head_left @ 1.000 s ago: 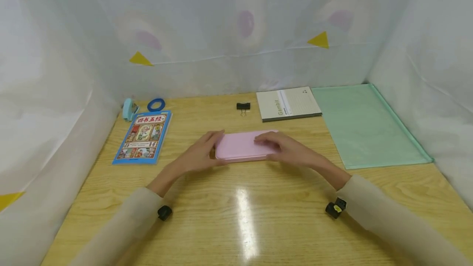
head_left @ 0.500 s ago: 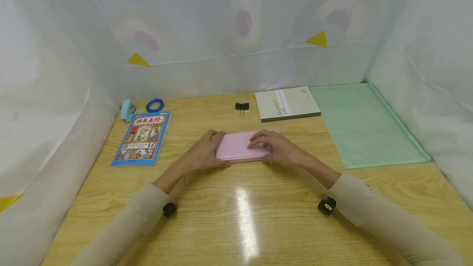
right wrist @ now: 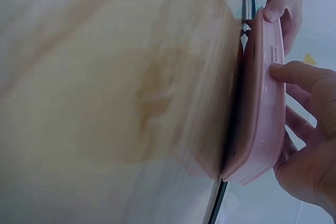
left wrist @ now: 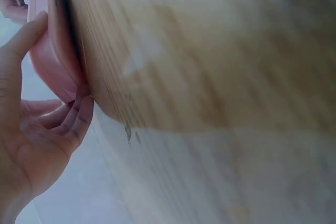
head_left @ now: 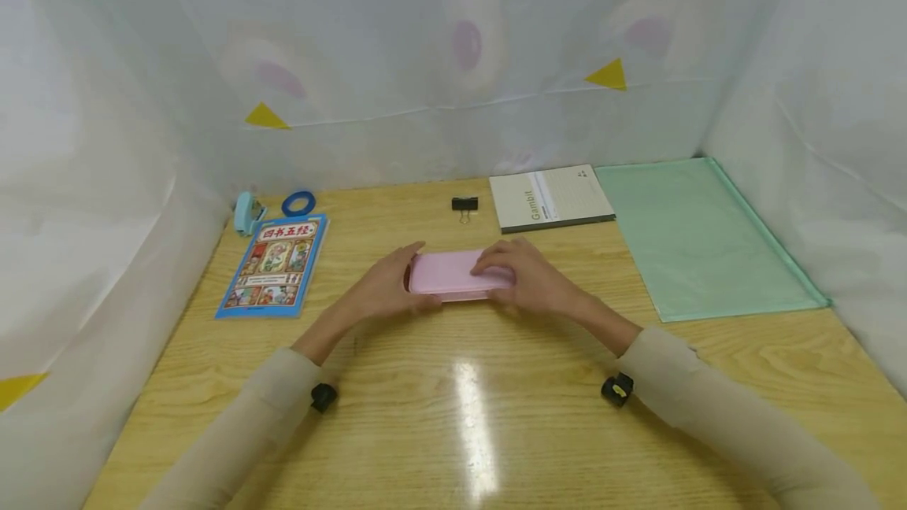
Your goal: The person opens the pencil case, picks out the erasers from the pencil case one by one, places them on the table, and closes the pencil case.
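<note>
A pink, rounded, flat case [head_left: 449, 270] is at the middle of the table, between both hands. My left hand [head_left: 390, 286] holds its left end, thumb along the near side and fingers curled round the far side of that end. My right hand [head_left: 534, 282] grips the right part, its thumb on the near side and its fingers bent over the top. In the right wrist view, part of the case's underside [right wrist: 249, 108] shows above a dark gap over the table. The case's right end is hidden behind my right hand in the head view.
A blue-bordered book [head_left: 272, 266] lies at the left, with a light blue stapler-like item [head_left: 246, 213] and a blue ring [head_left: 298, 203] behind. At the back are a black binder clip [head_left: 464, 204] and a Gambit notepad [head_left: 553, 197]. A green transparent mat [head_left: 708, 242] lies right.
My right hand has moved left along the case, its fingers now more bent over the top. The case has shifted slightly left and away from me. My left hand stays at its left end.
</note>
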The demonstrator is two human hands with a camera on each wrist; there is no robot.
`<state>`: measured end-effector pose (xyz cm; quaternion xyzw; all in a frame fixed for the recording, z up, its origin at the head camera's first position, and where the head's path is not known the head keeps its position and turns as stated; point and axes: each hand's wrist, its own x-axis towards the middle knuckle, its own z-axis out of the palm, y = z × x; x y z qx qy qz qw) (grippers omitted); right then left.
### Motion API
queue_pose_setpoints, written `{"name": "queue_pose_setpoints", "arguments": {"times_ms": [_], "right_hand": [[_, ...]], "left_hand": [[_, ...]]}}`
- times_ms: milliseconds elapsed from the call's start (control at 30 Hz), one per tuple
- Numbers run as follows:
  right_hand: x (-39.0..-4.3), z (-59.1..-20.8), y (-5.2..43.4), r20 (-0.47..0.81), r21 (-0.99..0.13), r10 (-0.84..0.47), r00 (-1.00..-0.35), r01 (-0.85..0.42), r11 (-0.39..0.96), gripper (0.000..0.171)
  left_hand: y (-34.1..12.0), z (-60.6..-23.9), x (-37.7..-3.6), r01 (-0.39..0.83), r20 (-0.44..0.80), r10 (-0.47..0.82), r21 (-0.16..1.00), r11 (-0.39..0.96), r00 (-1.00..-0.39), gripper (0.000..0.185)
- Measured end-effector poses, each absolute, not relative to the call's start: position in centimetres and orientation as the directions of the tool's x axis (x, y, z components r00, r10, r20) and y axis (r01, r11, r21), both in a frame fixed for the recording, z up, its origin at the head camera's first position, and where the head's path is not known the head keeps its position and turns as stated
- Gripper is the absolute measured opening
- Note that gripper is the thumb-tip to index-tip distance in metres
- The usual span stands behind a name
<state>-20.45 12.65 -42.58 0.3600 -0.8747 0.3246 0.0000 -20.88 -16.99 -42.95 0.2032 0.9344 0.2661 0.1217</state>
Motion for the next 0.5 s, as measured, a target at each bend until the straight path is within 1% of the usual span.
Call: {"name": "queue_pose_setpoints", "arguments": {"times_ms": [267, 500], "right_hand": [[-20.63, -42.09, 12.28, 0.273, -0.472, -0.626, -0.73, -0.669, 0.575, 0.036], [-20.91, -41.66, 12.21, 0.296, -0.342, -0.65, -0.7, -0.713, 0.612, 0.037]], "left_hand": [[-17.27, -42.75, -21.4, 0.271, -0.125, 0.434, 0.619, 0.737, -0.892, 0.111], [-17.55, -42.75, -21.66, 0.233, -0.136, 0.422, 0.667, 0.708, -0.896, 0.106]]}}
